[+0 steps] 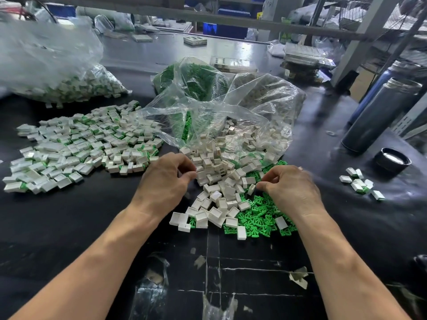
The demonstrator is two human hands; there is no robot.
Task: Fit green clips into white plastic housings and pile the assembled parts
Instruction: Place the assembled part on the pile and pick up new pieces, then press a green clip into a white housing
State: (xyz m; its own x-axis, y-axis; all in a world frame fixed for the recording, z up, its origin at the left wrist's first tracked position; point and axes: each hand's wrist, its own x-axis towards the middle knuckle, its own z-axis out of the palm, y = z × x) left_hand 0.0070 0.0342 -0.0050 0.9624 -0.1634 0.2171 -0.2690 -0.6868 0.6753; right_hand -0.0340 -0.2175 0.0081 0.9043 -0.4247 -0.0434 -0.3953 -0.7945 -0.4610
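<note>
On the black workbench (69,227), my left hand (165,181) curls its fingertips at the white housings (217,181); my right hand (291,188) pinches one housing (251,189) above green clips (258,215). Assembled parts (80,144) lie heaped to the left.

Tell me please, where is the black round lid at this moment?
In the head view the black round lid lies on the dark table at the right, just in front of the tall grey flask and behind a small cluster of assembled parts.
</note>
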